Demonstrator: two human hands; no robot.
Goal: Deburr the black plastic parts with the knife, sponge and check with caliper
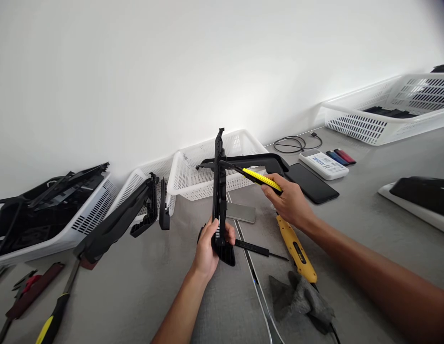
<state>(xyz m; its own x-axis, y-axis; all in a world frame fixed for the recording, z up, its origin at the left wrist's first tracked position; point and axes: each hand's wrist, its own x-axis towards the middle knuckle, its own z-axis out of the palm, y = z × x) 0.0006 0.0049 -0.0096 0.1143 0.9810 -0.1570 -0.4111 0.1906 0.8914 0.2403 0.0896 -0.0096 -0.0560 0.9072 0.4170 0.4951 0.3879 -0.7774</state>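
My left hand (209,246) is closed round the lower end of a long black plastic part (219,191), holding it upright above the grey table. A curved black arm of the part (256,161) sticks out to the right near its top. My right hand (288,200) grips a yellow utility knife (261,179), whose dark blade end touches the part just below that arm.
White baskets (193,179) line the wall, some holding black parts (46,200). A second yellow knife (297,248), a grey cloth (301,298), a thin file (258,248), a phone (311,182), a small white device (322,163) and left-hand tools (53,317) lie on the table.
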